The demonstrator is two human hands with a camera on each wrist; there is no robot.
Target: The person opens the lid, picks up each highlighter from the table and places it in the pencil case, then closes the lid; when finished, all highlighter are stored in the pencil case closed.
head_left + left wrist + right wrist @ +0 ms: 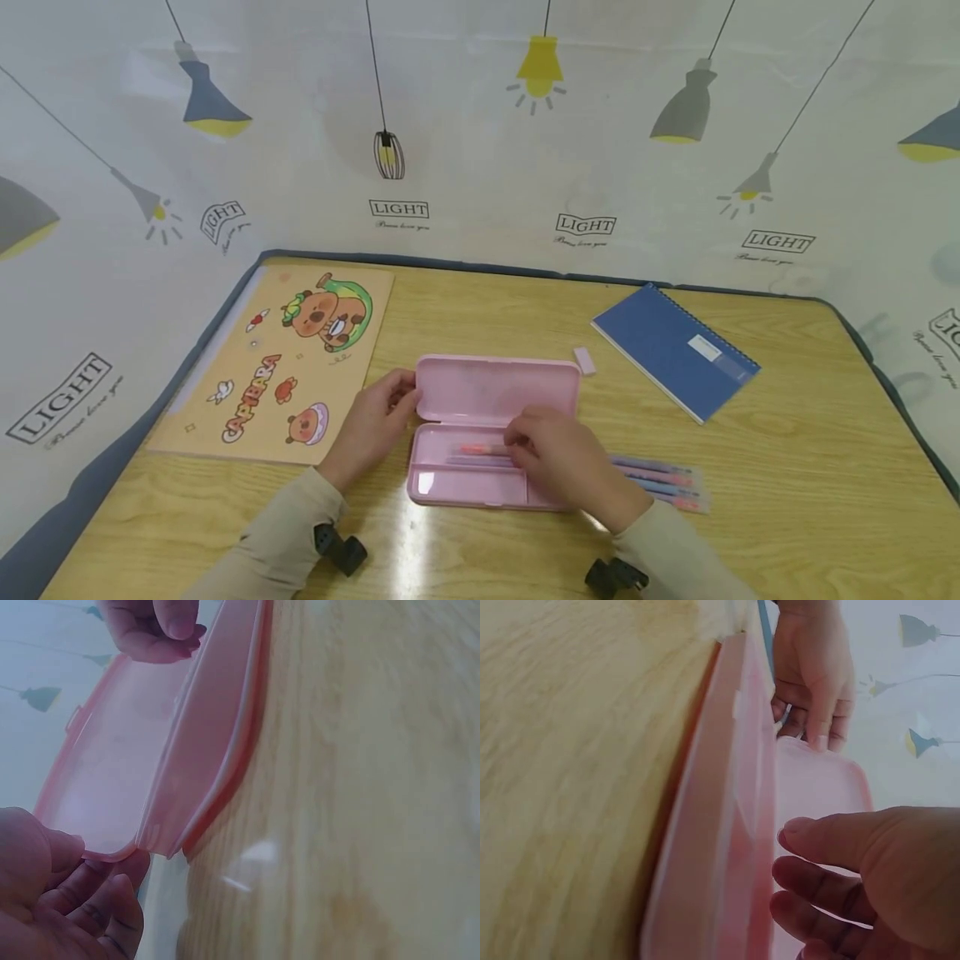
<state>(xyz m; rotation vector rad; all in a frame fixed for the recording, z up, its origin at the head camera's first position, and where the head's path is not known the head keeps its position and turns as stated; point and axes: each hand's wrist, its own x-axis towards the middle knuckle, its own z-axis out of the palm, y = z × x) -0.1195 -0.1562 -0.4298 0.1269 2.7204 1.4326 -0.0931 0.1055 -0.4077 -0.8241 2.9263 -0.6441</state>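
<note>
A pink pencil case [468, 487] lies open on the table, its lid [480, 387] tilted back. At the lid's left edge my left hand [375, 427] pinches the rim, thumb inside and fingers behind, as the left wrist view shows for the lid [112, 772]. Over the right part of the case is my right hand [562, 458]. Its fingers [817, 889] are loosely bent, with a gap between thumb and fingers and nothing visible in it. Pens [480, 450], one with an orange end, lie in the long compartment beside the right fingertips; their far ends are hidden by that hand.
Several more pens [663, 478] in a clear sleeve lie right of the case, partly behind the right wrist. A small pink eraser [584, 361] and a blue spiral notebook [667, 350] lie behind at right. A capybara folder [277, 367] lies at left.
</note>
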